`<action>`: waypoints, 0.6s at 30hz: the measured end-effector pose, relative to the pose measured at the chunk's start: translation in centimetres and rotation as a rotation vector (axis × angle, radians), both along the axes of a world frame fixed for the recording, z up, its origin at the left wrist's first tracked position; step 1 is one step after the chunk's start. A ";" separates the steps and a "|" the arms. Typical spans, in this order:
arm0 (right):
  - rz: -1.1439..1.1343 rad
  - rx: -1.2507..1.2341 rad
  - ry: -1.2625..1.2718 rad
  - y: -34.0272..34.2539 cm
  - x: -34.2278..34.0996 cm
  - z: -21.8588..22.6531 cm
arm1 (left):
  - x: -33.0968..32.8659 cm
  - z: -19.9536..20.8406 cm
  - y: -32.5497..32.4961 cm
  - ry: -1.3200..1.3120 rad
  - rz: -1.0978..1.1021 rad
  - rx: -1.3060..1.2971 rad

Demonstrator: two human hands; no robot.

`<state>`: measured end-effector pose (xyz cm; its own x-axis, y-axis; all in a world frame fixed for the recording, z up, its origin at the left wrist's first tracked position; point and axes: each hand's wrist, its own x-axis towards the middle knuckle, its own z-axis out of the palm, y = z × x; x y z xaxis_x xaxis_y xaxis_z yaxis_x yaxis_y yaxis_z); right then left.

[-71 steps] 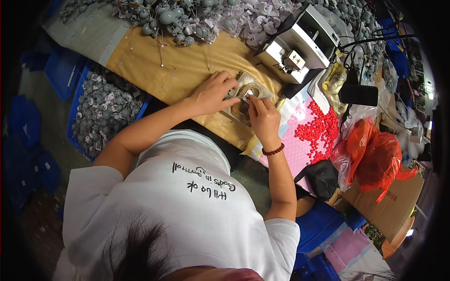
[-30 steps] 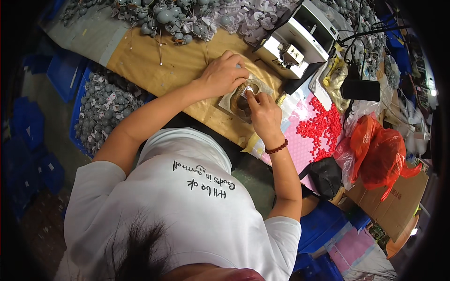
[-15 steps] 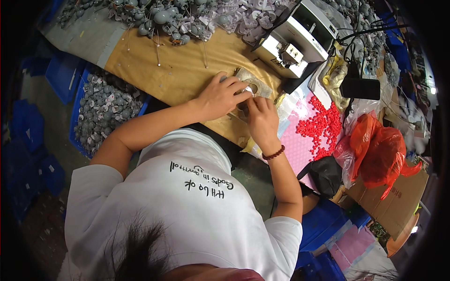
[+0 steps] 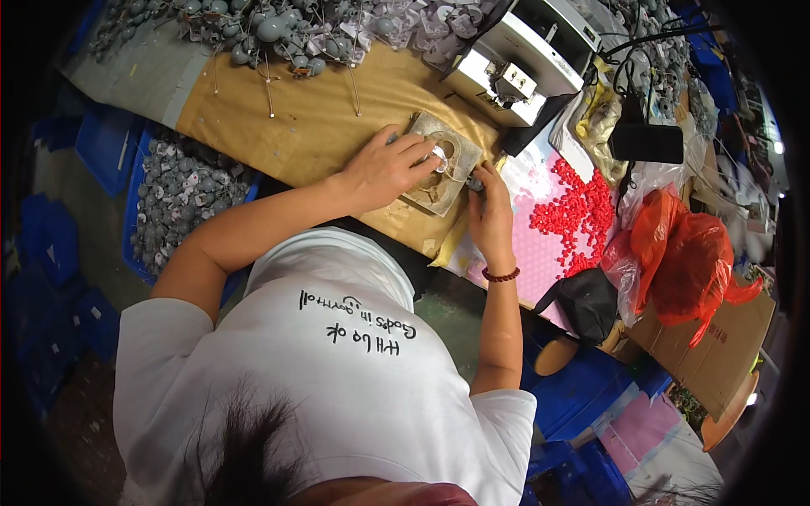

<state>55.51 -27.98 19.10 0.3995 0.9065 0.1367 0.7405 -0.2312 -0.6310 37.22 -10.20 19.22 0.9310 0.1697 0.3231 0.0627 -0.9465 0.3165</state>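
Close by the left hand's (image 4: 381, 174) fingertips, a small whitish piece (image 4: 440, 158) sits over the round hollow of a square block (image 4: 432, 199) on the table (image 4: 253, 118); those fingers are bent and touch it, but I cannot tell whether they pinch it. It lies rightward of them, with the right hand (image 4: 492, 207) farther off, its fingers pinching a small grey part (image 4: 475, 183) beside the block's right edge. Where the piece points, and its long axis, are too small to tell.
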 end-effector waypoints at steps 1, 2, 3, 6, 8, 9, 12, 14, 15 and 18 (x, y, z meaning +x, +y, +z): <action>-0.043 0.035 -0.019 0.2 -0.2 -0.3 | -0.1 0.2 0.0 -0.003 -0.001 0.000; -0.087 0.070 -0.039 0.3 -0.3 -0.5 | -0.1 0.3 0.0 -0.007 -0.001 0.000; -0.130 0.105 -0.058 0.6 -0.5 -0.6 | -0.1 0.4 0.1 -0.009 -0.002 -0.001; -0.299 0.250 0.002 1.8 -1.2 -0.8 | -0.1 0.4 0.1 -0.021 -0.014 0.007; -0.377 0.289 0.132 2.7 -1.6 -0.7 | -0.1 0.4 0.2 -0.034 -0.022 0.035; -0.416 0.307 0.197 2.9 -1.6 -0.7 | 0.0 0.4 0.2 -0.039 -0.021 0.032; -0.271 0.283 -0.189 2.7 -0.6 -0.8 | 0.0 0.4 0.2 -0.038 -0.011 0.011; -0.305 0.290 -0.090 2.9 -0.6 -0.8 | 0.0 0.5 0.1 -0.019 -0.007 -0.024; -0.322 0.294 -0.041 3.0 -0.5 -0.7 | 0.1 0.5 0.2 -0.023 -0.009 -0.028; -0.194 0.528 1.099 3.8 -0.5 0.3 | 0.1 0.5 0.3 -0.054 -0.010 -0.010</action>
<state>54.99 -24.15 19.36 0.6553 0.7549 -0.0258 -0.2602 0.1935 -0.9460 37.37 -9.88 19.68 0.9138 0.1640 0.3715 0.0359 -0.9438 0.3285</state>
